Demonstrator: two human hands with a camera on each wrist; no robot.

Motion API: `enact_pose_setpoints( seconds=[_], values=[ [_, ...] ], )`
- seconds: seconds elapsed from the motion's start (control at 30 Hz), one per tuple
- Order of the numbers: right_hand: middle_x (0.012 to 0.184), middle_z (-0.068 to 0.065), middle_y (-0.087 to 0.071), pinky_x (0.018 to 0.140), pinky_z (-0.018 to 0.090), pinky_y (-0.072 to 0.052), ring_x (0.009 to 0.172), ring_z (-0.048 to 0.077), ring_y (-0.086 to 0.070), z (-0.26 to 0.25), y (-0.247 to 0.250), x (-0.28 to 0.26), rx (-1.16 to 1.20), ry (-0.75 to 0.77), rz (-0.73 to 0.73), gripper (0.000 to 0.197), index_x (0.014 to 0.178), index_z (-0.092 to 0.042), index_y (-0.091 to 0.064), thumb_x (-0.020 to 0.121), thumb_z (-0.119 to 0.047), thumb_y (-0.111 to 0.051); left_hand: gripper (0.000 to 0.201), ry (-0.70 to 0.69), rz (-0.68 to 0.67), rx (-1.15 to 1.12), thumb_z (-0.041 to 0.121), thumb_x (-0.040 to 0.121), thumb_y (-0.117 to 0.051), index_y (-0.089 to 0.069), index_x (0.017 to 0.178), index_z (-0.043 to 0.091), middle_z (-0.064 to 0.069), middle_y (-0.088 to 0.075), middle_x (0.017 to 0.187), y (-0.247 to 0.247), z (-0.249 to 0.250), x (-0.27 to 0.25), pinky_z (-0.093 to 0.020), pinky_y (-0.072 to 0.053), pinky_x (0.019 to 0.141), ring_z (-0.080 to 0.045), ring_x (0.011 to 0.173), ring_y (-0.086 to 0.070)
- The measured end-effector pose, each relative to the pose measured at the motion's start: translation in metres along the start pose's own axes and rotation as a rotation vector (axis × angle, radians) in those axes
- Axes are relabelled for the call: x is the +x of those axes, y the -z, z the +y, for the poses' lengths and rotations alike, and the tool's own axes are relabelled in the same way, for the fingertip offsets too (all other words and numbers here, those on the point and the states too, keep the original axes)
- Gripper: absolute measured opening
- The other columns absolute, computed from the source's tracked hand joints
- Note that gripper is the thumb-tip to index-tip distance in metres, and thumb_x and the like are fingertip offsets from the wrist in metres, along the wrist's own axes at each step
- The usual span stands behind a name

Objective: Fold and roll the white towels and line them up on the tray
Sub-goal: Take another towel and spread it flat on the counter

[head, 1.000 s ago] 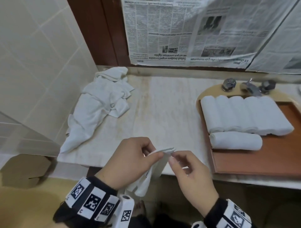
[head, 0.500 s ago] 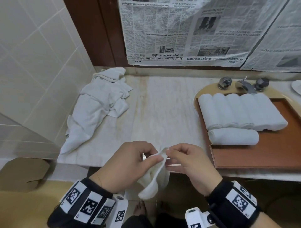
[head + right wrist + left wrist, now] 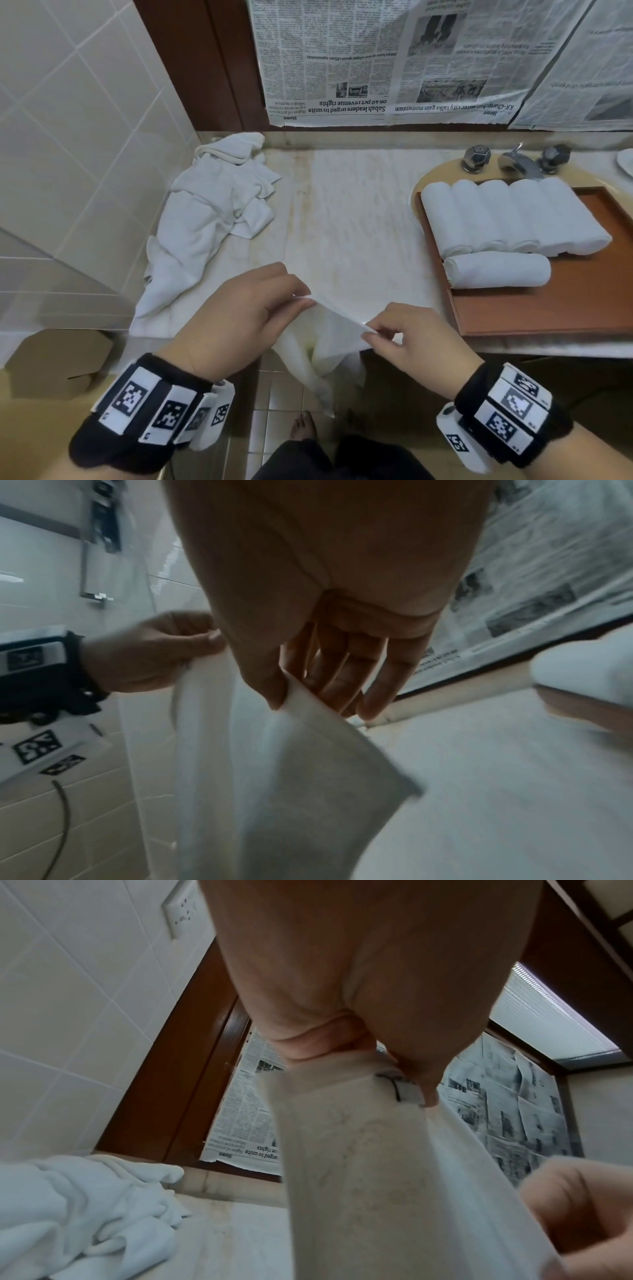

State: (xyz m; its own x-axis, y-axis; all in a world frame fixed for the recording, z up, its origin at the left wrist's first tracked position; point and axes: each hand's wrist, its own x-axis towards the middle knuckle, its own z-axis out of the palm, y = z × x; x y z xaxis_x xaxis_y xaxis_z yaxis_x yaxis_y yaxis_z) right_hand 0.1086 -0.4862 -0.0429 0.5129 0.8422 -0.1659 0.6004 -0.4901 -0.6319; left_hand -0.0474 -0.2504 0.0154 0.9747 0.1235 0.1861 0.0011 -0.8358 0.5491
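Marble counter (image 3: 349, 219), newspapered wall behind. Tray (image 3: 548, 308) at its right end, cut off by the frame; six rolled towels (image 3: 513, 216) on it. Loose towel heap (image 3: 205, 212) far left of tray. Held towel (image 3: 329, 346) overhangs the near edge: left hand (image 3: 236, 318) and right hand (image 3: 411, 342) each pinch a corner. Left wrist view alone shows its label.

White tiled wall (image 3: 68, 144), newspaper-covered window (image 3: 394, 58), marble counter (image 3: 342, 219), tiled floor (image 3: 274, 404).

Left hand (image 3: 239, 322) and right hand (image 3: 416, 346) bare, both wearing black wristbands (image 3: 147, 411) carrying white blocks showing black square-patterned markers, dark trousers (image 3: 342, 459) showing below
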Motion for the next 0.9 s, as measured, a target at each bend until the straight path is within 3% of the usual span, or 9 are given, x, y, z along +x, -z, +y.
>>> enact_pose_setpoints(
  seconds=[0.1, 0.2, 0.3, 0.47, 0.53, 0.67, 0.77, 0.9],
  values=[
    [0.088, -0.020, -0.067, 0.083, 0.029, -0.052, 0.088, -0.001, -0.062, 0.026, 0.007, -0.003, -0.005, -0.040, 0.002, 0.012, 0.090, -0.037, -0.069, 0.098, -0.040, -0.061, 0.021, -0.017, 0.070, 0.028, 0.039, 0.100, -0.060, -0.074, 0.099, 0.024, 0.018, -0.054, 0.085, 0.014, -0.011, -0.004, -0.014, -0.042, 0.071, 0.000, 0.079, -0.057],
    [0.088, -0.019, -0.068, 0.081, 0.030, -0.053, 0.086, 0.000, -0.062, 0.043, 0.022, -0.006, -0.074, -0.053, 0.010, 0.013, 0.094, -0.034, -0.071, 0.097, -0.041, -0.061, 0.026, -0.043, 0.074, 0.074, 0.042, 0.099, -0.058, -0.077, 0.101, 0.024, 0.014, -0.057, 0.086, 0.024, -0.024, -0.009, -0.026, -0.050, 0.067, -0.006, 0.079, -0.060],
    [0.084, -0.024, -0.064, 0.072, 0.024, -0.048, 0.084, -0.002, -0.061, 0.044, 0.046, -0.008, -0.130, -0.015, 0.072, 0.012, 0.095, -0.038, -0.071, 0.096, -0.042, -0.061, 0.030, -0.087, 0.030, 0.141, 0.047, 0.099, -0.057, -0.078, 0.098, 0.024, 0.012, -0.056, 0.081, 0.022, -0.041, -0.015, -0.030, -0.050, 0.059, -0.008, 0.071, -0.058],
    [0.093, -0.032, -0.062, 0.069, 0.018, -0.044, 0.088, -0.002, -0.061, 0.030, 0.078, -0.016, -0.108, 0.080, 0.157, 0.024, 0.096, -0.038, -0.073, 0.093, -0.050, -0.053, 0.036, -0.138, -0.088, 0.198, 0.055, 0.093, -0.062, -0.072, 0.078, 0.025, 0.019, -0.043, 0.073, 0.011, -0.081, -0.034, -0.019, -0.041, 0.052, -0.001, 0.059, -0.042],
    [0.094, -0.032, -0.060, 0.068, 0.016, -0.040, 0.086, -0.003, -0.060, 0.028, 0.075, -0.019, -0.130, 0.115, 0.129, 0.025, 0.095, -0.039, -0.072, 0.093, -0.051, -0.050, 0.032, -0.096, -0.120, 0.168, 0.054, 0.094, -0.061, -0.072, 0.080, 0.028, 0.022, -0.043, 0.076, 0.011, -0.099, -0.038, -0.017, -0.044, 0.056, 0.002, 0.062, -0.046],
    [0.090, -0.032, -0.059, 0.065, 0.016, -0.039, 0.084, -0.004, -0.059, 0.042, 0.064, -0.023, -0.171, 0.088, 0.091, 0.009, 0.090, -0.044, -0.066, 0.094, -0.045, -0.058, 0.025, 0.008, -0.125, 0.136, 0.058, 0.096, -0.053, -0.063, 0.081, 0.040, 0.027, -0.052, 0.076, 0.012, -0.124, -0.040, -0.011, -0.041, 0.065, 0.002, 0.070, -0.055],
    [0.078, -0.026, -0.061, 0.062, 0.015, -0.040, 0.083, -0.002, -0.060, 0.054, 0.062, -0.025, -0.178, 0.034, 0.079, 0.011, 0.085, -0.045, -0.063, 0.093, -0.048, -0.057, 0.037, 0.081, -0.129, 0.117, 0.063, 0.092, -0.051, -0.070, 0.081, 0.033, 0.020, -0.058, 0.072, 0.005, -0.128, -0.037, -0.014, -0.044, 0.065, -0.002, 0.071, -0.058],
    [0.077, -0.024, -0.059, 0.063, 0.020, -0.046, 0.074, -0.001, -0.058, 0.072, 0.058, -0.029, -0.220, 0.049, -0.036, 0.013, 0.084, -0.046, -0.058, 0.095, -0.051, -0.054, 0.052, 0.150, -0.230, 0.186, 0.081, 0.088, -0.041, -0.072, 0.084, 0.040, 0.023, -0.064, 0.076, -0.002, -0.128, -0.025, -0.018, -0.047, 0.065, -0.001, 0.077, -0.059]
  ],
)
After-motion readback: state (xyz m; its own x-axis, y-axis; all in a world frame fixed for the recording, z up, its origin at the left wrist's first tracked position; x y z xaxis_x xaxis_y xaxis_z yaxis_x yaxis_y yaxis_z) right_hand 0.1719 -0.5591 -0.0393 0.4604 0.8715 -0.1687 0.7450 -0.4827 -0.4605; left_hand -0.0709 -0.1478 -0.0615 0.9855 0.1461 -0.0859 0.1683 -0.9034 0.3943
